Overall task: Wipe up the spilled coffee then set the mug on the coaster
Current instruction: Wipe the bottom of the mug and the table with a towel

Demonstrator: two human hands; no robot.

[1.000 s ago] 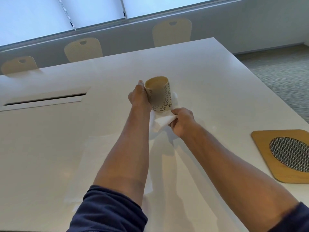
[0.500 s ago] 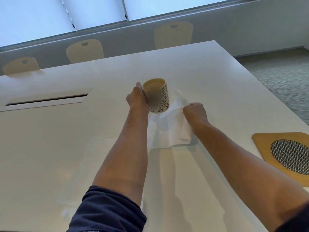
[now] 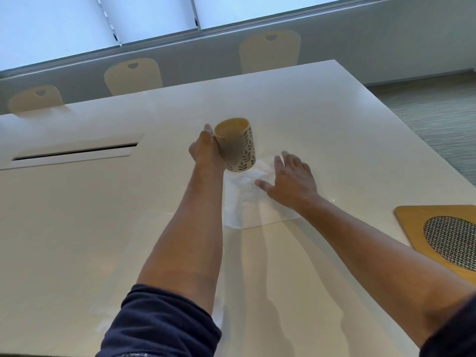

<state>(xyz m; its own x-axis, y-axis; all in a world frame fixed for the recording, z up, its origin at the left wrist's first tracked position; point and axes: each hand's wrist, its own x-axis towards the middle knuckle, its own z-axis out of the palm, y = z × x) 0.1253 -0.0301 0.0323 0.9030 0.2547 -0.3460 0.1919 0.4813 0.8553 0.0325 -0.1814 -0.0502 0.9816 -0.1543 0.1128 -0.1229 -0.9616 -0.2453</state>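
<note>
A cream mug [image 3: 238, 146] with a dark leaf pattern is held above the white table [image 3: 322, 119], tilted a little, with my left hand [image 3: 204, 150] wrapped around its left side. Just below and right of it a white paper towel [image 3: 247, 202] lies spread on the table. My right hand [image 3: 291, 180] rests flat on the towel's right part, fingers spread. A wooden coaster [image 3: 417, 222] with a woven metal oval in its middle sits at the table's right edge. No coffee stain shows clearly.
Another faint white sheet [image 3: 152, 222] lies left of my left forearm. A long cable slot [image 3: 74, 152] is cut into the table at the left. Three pale chair backs [image 3: 269, 51] stand along the far side. The table's right edge drops to grey carpet [image 3: 438, 119].
My right hand went from pinching a bunched towel to pressing it flat with open fingers, and the towel now lies spread out. The mug stays lifted in my left hand.
</note>
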